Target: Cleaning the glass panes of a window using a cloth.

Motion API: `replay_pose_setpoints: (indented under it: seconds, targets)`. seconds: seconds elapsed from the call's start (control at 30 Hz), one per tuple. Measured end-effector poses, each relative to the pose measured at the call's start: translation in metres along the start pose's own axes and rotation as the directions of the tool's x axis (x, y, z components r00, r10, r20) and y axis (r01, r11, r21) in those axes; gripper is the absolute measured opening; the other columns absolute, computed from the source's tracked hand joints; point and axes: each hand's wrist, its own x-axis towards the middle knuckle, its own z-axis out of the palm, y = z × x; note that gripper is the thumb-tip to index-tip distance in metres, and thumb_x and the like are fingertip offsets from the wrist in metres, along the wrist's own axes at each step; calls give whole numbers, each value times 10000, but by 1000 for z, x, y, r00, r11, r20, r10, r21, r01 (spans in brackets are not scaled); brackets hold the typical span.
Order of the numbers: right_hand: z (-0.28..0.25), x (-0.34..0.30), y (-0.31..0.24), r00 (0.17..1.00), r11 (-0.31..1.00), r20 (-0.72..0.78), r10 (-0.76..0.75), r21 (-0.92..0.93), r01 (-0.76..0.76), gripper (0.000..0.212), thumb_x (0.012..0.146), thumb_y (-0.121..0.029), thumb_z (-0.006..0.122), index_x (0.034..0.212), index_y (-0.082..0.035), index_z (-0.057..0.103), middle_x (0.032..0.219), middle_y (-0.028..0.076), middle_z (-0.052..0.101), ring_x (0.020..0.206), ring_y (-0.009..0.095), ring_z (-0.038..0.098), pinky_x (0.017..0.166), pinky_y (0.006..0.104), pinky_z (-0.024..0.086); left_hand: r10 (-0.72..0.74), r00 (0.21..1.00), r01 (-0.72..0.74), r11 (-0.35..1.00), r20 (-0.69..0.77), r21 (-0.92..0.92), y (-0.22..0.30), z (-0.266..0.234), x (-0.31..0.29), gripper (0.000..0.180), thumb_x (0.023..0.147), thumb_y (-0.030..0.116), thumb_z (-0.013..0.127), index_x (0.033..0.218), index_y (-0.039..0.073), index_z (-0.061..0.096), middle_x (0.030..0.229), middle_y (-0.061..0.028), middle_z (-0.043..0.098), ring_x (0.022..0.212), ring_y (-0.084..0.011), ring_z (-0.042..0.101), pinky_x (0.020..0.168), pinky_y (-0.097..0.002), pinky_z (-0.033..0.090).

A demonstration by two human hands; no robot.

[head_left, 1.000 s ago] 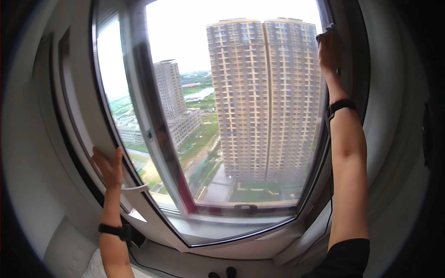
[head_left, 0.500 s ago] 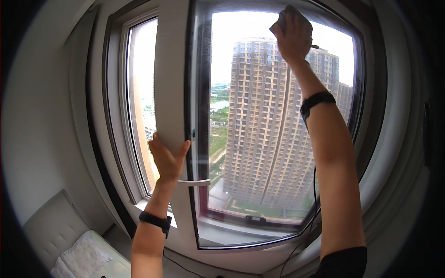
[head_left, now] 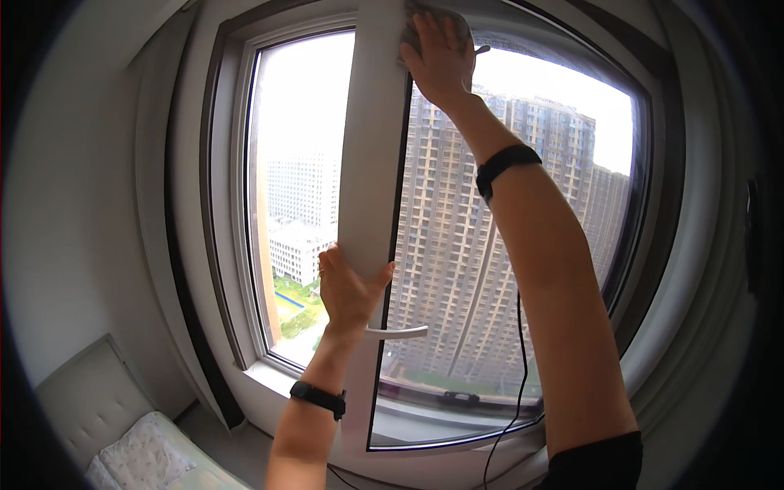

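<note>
While the left hand (head_left: 349,296) clasps the window frame (head_left: 371,155), the right hand (head_left: 441,69), spread flat, presses a grey pad (head_left: 462,29) at the glass's (head_left: 445,245) upper left.
Work looks unfinished, with haze (head_left: 527,42) along the top; how much is done, I cannot tell.

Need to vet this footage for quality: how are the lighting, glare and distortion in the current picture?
Head view: the sky is washed out to white; in the same view, the left wall sits in dim shade, the dark outer window frame bows at right, and the grey cloth under the right hand shows little detail.
</note>
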Motion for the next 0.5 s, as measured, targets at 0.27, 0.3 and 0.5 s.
replay_pose_setpoints:
  seconds: [0.27,0.3,0.5]
  targets:
    - [-5,41,29,995,990,-36,-91,-107,87,577,861,-506,329,1358,-218,274,1417,37,274,1328,278,179,1045,530,98,-2,1000,2,1000,23,-6,6,-8,-1,609,590,311,778,991,15,427,924,-166,474,832,-323,501,705,-422,448]
    - [-6,50,31,990,982,-56,-129,-143,120,584,856,-523,325,1357,-226,276,1417,33,274,1328,273,179,1039,542,101,28,1000,-28,1000,9,-13,5,-12,-2,611,587,305,780,996,17,429,926,-162,472,834,-316,504,705,-418,450]
    - [-41,68,69,990,964,126,-69,-247,99,619,832,-434,437,1361,-161,265,1397,72,283,1306,298,202,1026,540,176,30,1000,-30,999,-3,12,6,-18,-5,665,570,337,787,1018,20,412,895,-152,467,810,-325,516,676,-413,457]
